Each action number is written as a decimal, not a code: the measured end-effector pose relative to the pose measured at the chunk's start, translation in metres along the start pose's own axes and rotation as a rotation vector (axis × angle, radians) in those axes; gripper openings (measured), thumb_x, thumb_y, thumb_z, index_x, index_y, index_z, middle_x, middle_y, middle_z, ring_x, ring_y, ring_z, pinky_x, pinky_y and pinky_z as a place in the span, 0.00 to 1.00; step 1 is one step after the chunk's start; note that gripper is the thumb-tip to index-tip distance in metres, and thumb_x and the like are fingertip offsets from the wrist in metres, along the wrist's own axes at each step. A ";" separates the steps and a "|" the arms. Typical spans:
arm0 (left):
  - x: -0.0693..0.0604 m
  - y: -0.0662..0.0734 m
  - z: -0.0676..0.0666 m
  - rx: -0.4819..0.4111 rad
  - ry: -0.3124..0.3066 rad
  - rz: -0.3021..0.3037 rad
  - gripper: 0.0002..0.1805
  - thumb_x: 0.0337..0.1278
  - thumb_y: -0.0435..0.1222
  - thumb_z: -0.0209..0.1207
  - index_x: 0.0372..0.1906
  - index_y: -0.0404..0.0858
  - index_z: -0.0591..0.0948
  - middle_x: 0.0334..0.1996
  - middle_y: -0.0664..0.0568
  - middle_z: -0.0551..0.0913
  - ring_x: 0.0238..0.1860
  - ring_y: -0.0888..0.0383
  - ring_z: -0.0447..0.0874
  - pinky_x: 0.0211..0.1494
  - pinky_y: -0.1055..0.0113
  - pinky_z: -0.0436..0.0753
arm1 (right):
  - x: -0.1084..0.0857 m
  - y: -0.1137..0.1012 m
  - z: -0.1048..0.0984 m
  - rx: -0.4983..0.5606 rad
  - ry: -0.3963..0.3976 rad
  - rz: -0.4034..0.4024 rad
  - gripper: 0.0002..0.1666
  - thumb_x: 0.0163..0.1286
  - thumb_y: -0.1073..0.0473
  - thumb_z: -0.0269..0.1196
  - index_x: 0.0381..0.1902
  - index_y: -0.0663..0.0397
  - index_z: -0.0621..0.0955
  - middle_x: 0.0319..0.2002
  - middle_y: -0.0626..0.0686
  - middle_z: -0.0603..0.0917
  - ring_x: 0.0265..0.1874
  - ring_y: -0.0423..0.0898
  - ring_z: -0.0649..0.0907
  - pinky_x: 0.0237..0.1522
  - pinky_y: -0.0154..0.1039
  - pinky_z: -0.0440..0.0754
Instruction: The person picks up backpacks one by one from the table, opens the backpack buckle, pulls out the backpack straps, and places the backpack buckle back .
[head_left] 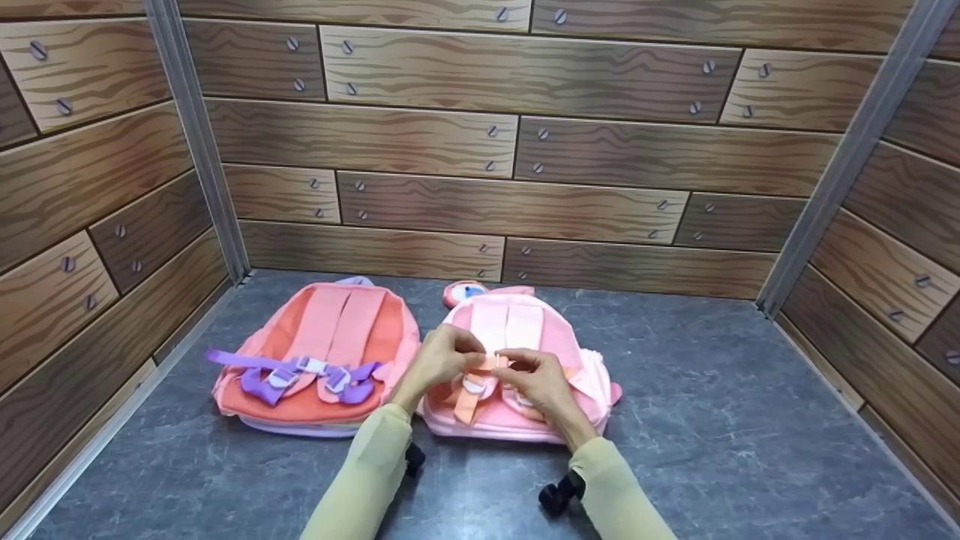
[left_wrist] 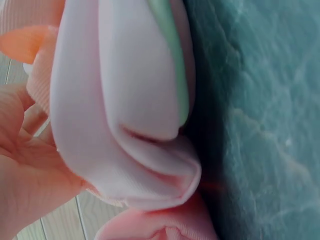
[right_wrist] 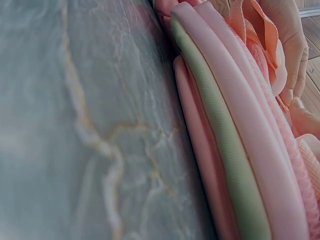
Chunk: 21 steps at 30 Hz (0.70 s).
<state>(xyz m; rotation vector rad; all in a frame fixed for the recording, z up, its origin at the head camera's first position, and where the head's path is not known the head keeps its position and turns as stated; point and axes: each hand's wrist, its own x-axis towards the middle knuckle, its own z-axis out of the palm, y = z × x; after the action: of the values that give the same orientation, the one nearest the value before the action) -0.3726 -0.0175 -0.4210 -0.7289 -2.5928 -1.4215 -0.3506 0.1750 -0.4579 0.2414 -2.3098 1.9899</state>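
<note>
While the left grip and right grip are pinching an orange strap on the pink bag, lying just right of the coral bag, keeping that strap untwisted is probably helping.

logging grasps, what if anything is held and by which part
Left hand and right hand pinch a flat orange webbing strap on the pink fabric backpack; exact spot unclear.
</note>
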 end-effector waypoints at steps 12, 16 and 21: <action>0.001 0.001 0.006 -0.007 -0.021 0.013 0.05 0.55 0.28 0.62 0.33 0.35 0.88 0.30 0.49 0.89 0.30 0.64 0.78 0.39 0.68 0.79 | 0.000 0.000 0.000 0.000 -0.007 -0.011 0.22 0.55 0.64 0.73 0.49 0.61 0.85 0.37 0.52 0.87 0.34 0.39 0.81 0.36 0.30 0.79; 0.001 0.002 0.007 -0.021 -0.024 0.016 0.05 0.56 0.28 0.61 0.33 0.34 0.88 0.30 0.48 0.88 0.30 0.64 0.78 0.38 0.69 0.78 | 0.000 0.000 0.001 0.021 -0.015 -0.022 0.23 0.56 0.65 0.72 0.51 0.64 0.83 0.37 0.52 0.87 0.33 0.39 0.81 0.35 0.29 0.78; 0.000 0.001 0.006 -0.021 -0.027 0.032 0.05 0.55 0.29 0.62 0.33 0.34 0.88 0.30 0.47 0.89 0.29 0.64 0.78 0.38 0.69 0.78 | 0.000 0.001 0.001 0.015 -0.010 -0.021 0.22 0.56 0.64 0.73 0.49 0.62 0.85 0.38 0.52 0.87 0.33 0.39 0.81 0.34 0.29 0.79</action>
<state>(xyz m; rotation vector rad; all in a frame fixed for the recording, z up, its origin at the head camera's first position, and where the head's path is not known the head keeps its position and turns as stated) -0.3715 -0.0118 -0.4235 -0.7944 -2.5780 -1.4416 -0.3505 0.1742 -0.4588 0.2765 -2.2897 2.0014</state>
